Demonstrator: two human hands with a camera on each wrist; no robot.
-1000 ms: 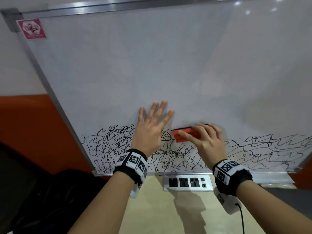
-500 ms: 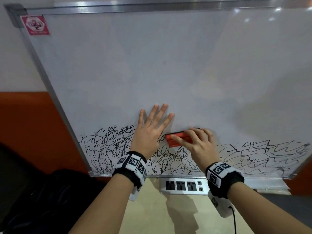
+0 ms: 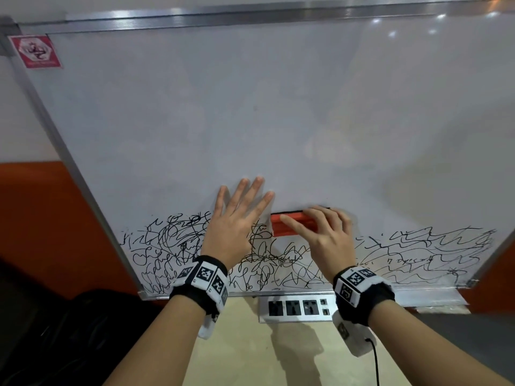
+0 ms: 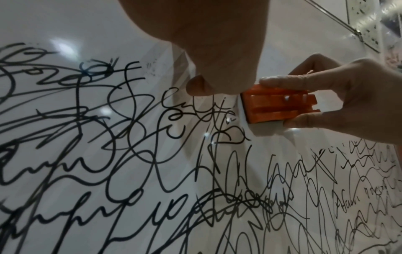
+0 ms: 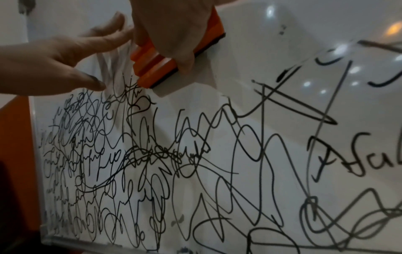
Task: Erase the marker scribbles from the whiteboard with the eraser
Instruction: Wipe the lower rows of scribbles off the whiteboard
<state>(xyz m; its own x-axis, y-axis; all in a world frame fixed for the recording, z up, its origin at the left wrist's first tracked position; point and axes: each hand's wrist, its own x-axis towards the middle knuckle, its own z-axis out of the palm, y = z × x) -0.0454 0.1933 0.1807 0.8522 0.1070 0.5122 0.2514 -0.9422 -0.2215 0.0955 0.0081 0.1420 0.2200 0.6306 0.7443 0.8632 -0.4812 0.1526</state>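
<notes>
At board's 6 o'clock band: scribbles [image 3: 178, 254] remain; whiteboard [image 3: 250, 112] above wiped. Your right hand [image 3: 326, 235] clamps eraser [image 3: 287, 225]; left hand [image 3: 237, 221] flat, fingers spread.

Glossy whiteboard [image 3: 250, 121], brushed metal frame [image 3: 223, 16], orange plastic eraser [image 4: 280, 106].
</notes>
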